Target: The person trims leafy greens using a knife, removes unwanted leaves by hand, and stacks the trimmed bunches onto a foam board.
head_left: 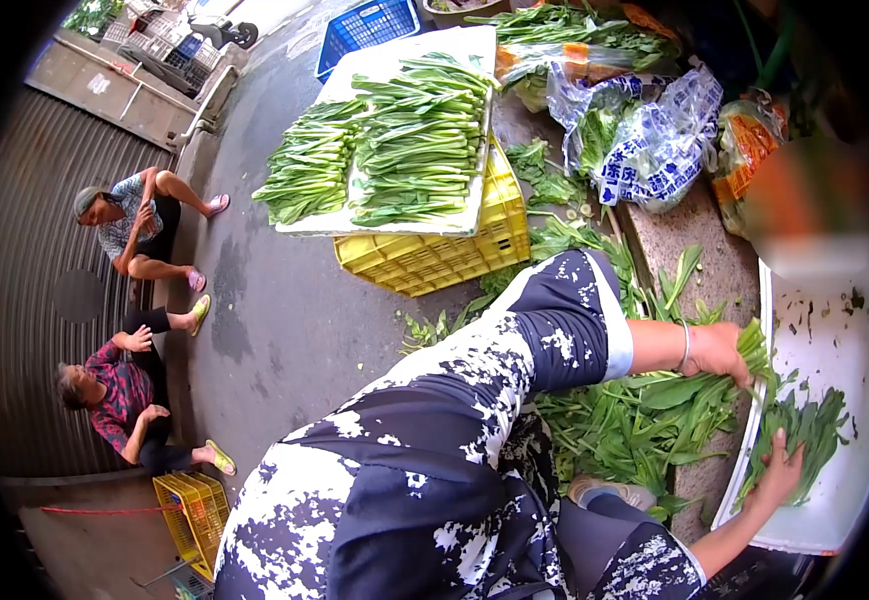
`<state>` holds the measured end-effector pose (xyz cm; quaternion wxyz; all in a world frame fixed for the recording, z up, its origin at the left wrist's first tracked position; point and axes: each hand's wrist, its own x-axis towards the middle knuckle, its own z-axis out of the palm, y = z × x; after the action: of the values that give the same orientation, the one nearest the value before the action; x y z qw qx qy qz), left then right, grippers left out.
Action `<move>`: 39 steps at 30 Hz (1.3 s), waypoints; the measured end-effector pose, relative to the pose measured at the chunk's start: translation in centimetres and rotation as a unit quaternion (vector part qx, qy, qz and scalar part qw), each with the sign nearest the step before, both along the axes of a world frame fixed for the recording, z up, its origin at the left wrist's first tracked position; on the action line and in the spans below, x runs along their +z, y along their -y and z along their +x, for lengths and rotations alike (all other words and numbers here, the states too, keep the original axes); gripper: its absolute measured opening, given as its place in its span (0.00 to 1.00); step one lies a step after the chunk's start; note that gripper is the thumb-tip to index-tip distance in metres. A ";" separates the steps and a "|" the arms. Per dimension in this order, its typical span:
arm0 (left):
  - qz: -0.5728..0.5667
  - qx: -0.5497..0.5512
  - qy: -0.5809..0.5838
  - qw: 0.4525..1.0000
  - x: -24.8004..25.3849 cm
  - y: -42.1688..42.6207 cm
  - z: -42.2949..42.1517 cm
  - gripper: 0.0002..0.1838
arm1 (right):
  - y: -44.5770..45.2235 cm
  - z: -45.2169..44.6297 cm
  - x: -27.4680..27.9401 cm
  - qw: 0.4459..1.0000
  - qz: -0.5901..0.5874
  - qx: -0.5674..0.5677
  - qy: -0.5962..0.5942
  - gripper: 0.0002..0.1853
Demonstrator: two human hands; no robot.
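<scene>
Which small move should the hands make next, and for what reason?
Probably the braceleted hand should bring its stalks over the near rim of the white box and lay them beside the leafy greens. It grips them close to that rim, the other hand is on the greens inside, and the floor around them shows room, with only small leaf scraps.
</scene>
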<state>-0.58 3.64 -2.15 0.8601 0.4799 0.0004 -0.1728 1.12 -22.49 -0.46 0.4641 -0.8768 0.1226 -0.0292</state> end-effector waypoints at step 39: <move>0.954 0.138 -0.027 0.263 3.4 -59.0 -24.6 0.26 | -10.8 3.7 -9.5 0.946 -0.231 0.185 -0.131 0.13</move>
<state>-25.13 62.62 1.23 -0.2080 0.9425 0.2546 0.0605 4.86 -11.65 -9.97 0.2264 -0.9632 0.0077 0.1445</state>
